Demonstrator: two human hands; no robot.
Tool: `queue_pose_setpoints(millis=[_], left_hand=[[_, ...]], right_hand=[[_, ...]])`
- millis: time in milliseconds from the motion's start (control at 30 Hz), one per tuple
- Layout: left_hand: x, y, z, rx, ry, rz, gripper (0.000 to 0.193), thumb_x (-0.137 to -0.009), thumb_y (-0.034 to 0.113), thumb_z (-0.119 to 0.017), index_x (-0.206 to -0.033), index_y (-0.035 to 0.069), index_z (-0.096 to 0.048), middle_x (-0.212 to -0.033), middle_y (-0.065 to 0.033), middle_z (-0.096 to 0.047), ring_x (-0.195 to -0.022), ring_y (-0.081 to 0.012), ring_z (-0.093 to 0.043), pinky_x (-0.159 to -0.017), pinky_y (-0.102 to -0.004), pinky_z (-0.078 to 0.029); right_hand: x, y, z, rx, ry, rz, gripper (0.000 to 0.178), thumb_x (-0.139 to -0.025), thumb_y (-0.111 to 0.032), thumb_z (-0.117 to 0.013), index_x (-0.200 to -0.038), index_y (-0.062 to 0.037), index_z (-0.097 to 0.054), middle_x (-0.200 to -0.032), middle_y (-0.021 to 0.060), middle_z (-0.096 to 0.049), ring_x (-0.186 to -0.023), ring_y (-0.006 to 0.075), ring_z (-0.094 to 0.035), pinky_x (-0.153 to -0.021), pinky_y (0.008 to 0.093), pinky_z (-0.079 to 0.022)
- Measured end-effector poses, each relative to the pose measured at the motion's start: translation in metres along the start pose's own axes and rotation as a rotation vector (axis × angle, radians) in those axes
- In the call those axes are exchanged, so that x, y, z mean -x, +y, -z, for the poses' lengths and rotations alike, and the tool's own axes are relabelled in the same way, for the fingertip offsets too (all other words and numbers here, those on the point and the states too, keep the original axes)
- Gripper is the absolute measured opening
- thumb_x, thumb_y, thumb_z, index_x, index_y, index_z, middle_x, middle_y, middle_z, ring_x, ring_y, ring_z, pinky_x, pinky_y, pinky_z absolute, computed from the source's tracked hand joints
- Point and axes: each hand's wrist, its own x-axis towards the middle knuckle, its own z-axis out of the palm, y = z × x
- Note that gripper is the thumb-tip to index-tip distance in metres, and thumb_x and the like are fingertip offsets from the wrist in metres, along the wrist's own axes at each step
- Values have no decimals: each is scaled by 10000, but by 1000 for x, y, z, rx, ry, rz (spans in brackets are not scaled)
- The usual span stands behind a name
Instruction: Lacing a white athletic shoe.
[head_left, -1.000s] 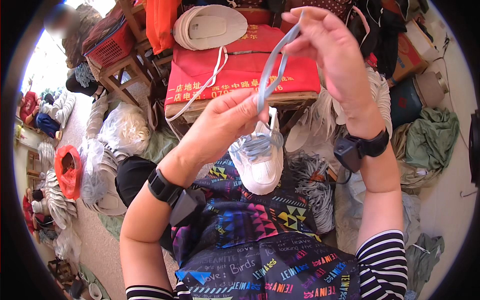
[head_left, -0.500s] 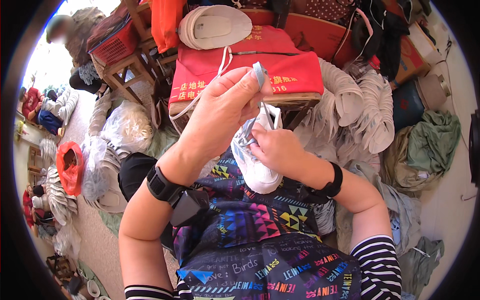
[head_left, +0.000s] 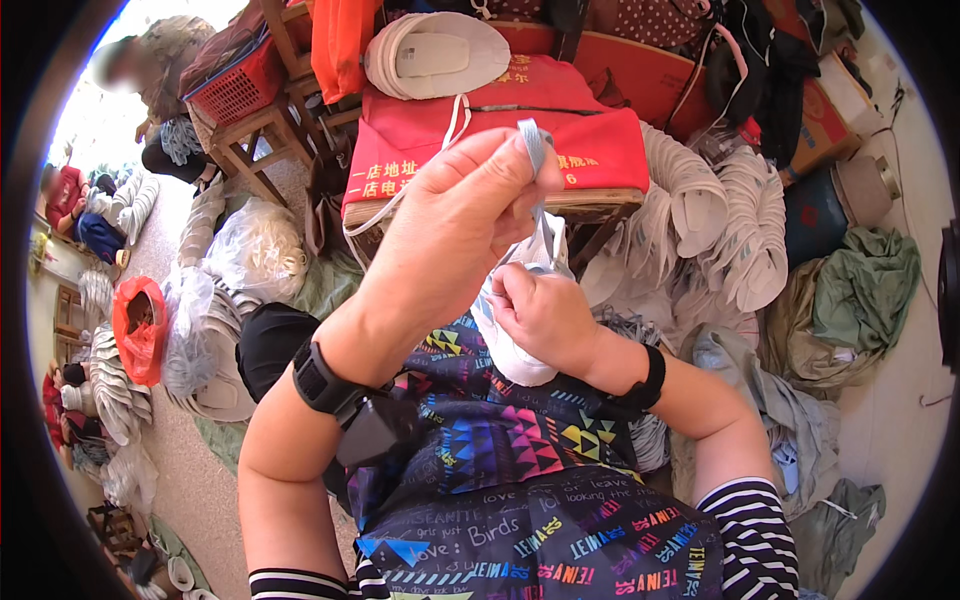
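Observation:
A white shoe (head_left: 520, 368) rests at my lap, its toe pointing toward me. My left hand (head_left: 455, 225) is raised above it and pinches a grey-blue shoelace (head_left: 535, 145) between thumb and forefinger. The lace loops over the fingertips and runs down to the shoe's opening. My right hand (head_left: 548, 315) is closed over the shoe's lacing, with the lace at its fingers. Most of the eyelets are hidden behind this hand.
Ahead stands a stool with a red cover (head_left: 600, 150), bearing stacked white shoe pieces (head_left: 455, 55) and a white cord. Rows of shoe uppers (head_left: 740, 220) lie at the right. Plastic bags (head_left: 255, 250) and a red bag (head_left: 140, 330) sit at the left, where other people work.
My right hand has closed into a fist and shifted slightly over the lacing, covering more of the shoe. My left hand has moved slightly right, still pinching the lace.

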Motion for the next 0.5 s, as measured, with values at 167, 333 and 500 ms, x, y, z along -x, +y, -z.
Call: queue_pose_setpoints(millis=[167, 333, 500], left_hand=[[6, 39, -19, 24, -62, -242, 204, -1028, 214, -449, -967, 46, -548, -756, 47, -395, -568, -26, -268, -540, -180, -279], [5, 31, 2, 26, -81, -195, 211, -1021, 195, -469, -1023, 15, -580, -778, 32, -444, -579, -18, -292, -558, -187, -306], [3, 24, 16, -174, 278, -299, 253, -1018, 190, -475, -1061, 0, -637, -772, 30, -540, -628, -21, -412, -551, -166, -315]], right_hand=[[5, 0, -4, 71, 135, 139, 225, -830, -105, -681, -977, -60, -517, -726, 102, -607, -618, 309, -622, -555, 400, -480], [-5, -15, 22, -267, 111, -196, 243, -872, -127, -637, -1070, -31, -532, -806, 128, -584, -753, 294, -612, -639, 371, -477], [-39, -14, 70, -589, -119, -124, 134, -933, -137, -580, -988, -15, -577, -829, 74, -580, -821, 202, -597, -761, 321, -476]])
